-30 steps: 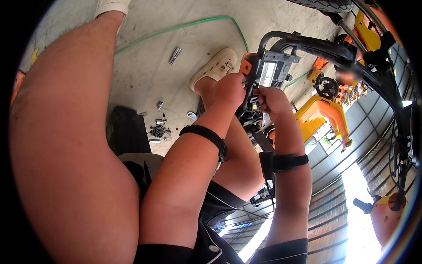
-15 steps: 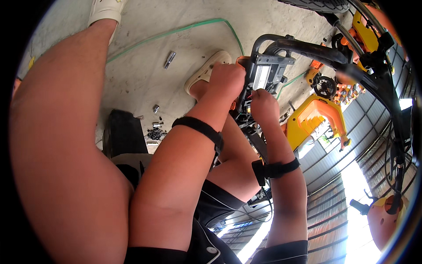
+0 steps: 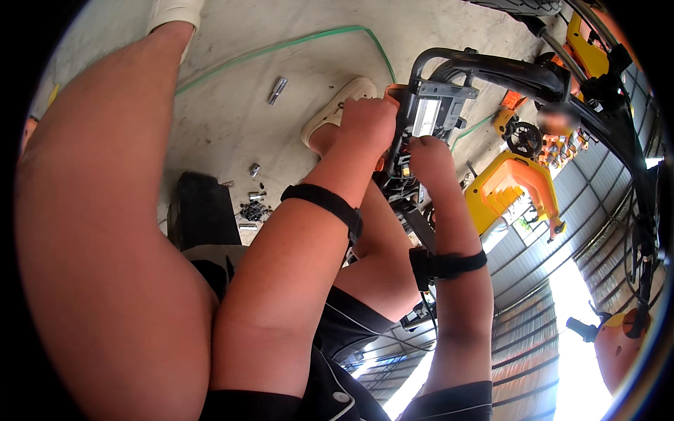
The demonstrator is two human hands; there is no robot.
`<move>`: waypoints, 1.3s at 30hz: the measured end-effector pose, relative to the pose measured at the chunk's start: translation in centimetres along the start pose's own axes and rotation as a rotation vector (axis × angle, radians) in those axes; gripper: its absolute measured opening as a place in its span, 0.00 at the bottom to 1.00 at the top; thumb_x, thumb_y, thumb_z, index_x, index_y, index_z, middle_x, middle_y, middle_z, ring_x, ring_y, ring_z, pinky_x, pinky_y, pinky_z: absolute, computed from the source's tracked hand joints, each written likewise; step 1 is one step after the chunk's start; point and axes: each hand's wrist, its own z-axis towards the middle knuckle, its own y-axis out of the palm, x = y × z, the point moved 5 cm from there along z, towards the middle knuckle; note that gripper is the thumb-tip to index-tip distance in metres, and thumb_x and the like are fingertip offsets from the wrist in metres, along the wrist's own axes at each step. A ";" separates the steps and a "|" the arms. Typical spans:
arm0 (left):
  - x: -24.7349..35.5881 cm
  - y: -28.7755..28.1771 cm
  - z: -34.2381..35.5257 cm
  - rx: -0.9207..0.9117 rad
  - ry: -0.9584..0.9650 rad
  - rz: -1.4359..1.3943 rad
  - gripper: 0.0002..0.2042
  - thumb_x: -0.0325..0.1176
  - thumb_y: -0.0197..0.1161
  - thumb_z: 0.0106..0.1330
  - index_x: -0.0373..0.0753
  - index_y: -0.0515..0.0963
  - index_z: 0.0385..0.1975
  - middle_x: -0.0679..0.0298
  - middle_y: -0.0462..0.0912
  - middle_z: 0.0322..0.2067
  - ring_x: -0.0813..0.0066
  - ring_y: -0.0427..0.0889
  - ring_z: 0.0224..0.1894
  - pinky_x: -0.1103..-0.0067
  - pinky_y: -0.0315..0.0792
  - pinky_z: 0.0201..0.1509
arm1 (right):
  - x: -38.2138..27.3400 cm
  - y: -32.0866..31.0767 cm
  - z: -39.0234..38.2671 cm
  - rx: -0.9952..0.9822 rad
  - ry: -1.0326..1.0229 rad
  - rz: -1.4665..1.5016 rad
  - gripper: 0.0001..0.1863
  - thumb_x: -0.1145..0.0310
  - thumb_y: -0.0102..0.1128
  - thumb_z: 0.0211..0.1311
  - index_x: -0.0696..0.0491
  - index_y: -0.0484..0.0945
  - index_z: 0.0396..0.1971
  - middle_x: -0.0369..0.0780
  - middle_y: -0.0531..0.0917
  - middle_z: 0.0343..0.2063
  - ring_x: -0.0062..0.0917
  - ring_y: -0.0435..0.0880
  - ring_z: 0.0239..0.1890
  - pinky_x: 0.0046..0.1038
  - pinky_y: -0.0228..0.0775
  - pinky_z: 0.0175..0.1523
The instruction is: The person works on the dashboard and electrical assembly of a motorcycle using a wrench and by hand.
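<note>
A black vehicle frame (image 3: 484, 67) stands in front of me, with a black housing (image 3: 460, 98) carrying a pale label (image 3: 426, 117). My left hand (image 3: 368, 125) is closed against the housing's left side, beside an orange part (image 3: 395, 91); whatever its fingers grip is hidden behind the knuckles. Just below the label, my right hand (image 3: 431, 158) has its fingers pinched at the housing's lower edge, and what lies between them is too small to make out. Between the two hands, dark wiring and small parts (image 3: 401, 184) show. Both forearms wear black straps.
Silver sockets (image 3: 278, 90) and a pile of small dark fasteners (image 3: 254, 210) lie on the concrete floor at left. A green strip (image 3: 281, 43) crosses it. Behind, at right, are a yellow-and-orange body shell (image 3: 495, 186), a wheel (image 3: 524, 139) and another person, blurred.
The whole view has shifted slightly to the right. My left hand keeps its place on the housing. My right hand's fingers have turned a little at the housing's edge.
</note>
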 end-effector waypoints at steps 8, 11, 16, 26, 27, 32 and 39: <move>-1.1 1.6 -2.7 0.083 -0.124 -0.324 0.10 0.30 0.61 0.62 0.41 0.81 0.42 0.54 0.84 0.39 0.52 0.83 0.45 0.63 0.76 0.46 | -0.1 1.2 -1.8 -0.195 0.451 0.930 0.17 0.59 0.51 0.70 0.58 0.80 0.34 0.33 0.73 0.16 0.19 0.66 0.15 0.22 0.58 0.23; -1.1 2.8 -3.1 0.150 -0.144 -0.410 0.08 0.29 0.60 0.62 0.39 0.80 0.40 0.52 0.84 0.37 0.51 0.83 0.43 0.62 0.75 0.46 | 0.0 1.3 -2.2 -0.218 0.527 1.052 0.17 0.59 0.50 0.72 0.58 0.80 0.35 0.32 0.72 0.16 0.19 0.65 0.17 0.22 0.57 0.24; -1.3 4.0 -3.7 0.239 -0.168 -0.540 0.06 0.30 0.61 0.64 0.38 0.80 0.38 0.51 0.84 0.34 0.50 0.83 0.40 0.63 0.75 0.43 | 0.2 1.5 -1.8 -0.234 0.523 1.056 0.16 0.61 0.48 0.72 0.56 0.80 0.34 0.33 0.75 0.17 0.19 0.68 0.15 0.24 0.60 0.22; -1.5 3.9 -3.4 0.163 -0.182 -0.550 0.06 0.31 0.61 0.64 0.38 0.81 0.37 0.53 0.84 0.32 0.52 0.83 0.38 0.64 0.75 0.42 | 0.7 1.0 -0.6 -0.178 0.328 0.726 0.17 0.62 0.51 0.69 0.60 0.81 0.30 0.37 0.77 0.17 0.23 0.72 0.18 0.27 0.64 0.26; -1.5 3.8 -3.5 0.148 -0.178 -0.549 0.06 0.31 0.61 0.64 0.39 0.81 0.37 0.53 0.84 0.32 0.52 0.83 0.38 0.64 0.75 0.42 | 0.6 0.9 -0.5 -0.154 0.309 0.657 0.18 0.62 0.51 0.69 0.61 0.81 0.30 0.40 0.79 0.18 0.26 0.75 0.20 0.28 0.66 0.28; -1.7 3.3 -2.7 0.037 -0.133 -0.484 0.07 0.32 0.62 0.63 0.40 0.82 0.36 0.55 0.84 0.33 0.53 0.83 0.41 0.63 0.75 0.43 | 1.0 0.6 0.2 0.018 0.110 0.241 0.18 0.60 0.51 0.68 0.60 0.83 0.32 0.51 0.84 0.28 0.46 0.83 0.36 0.40 0.73 0.43; 0.0 -0.9 -0.2 -0.008 0.054 -0.034 0.06 0.31 0.63 0.57 0.43 0.85 0.31 0.57 0.85 0.30 0.59 0.84 0.39 0.63 0.73 0.50 | -1.3 -0.5 -1.0 0.139 0.011 -0.103 0.17 0.59 0.50 0.68 0.56 0.82 0.31 0.52 0.85 0.31 0.50 0.83 0.40 0.46 0.74 0.46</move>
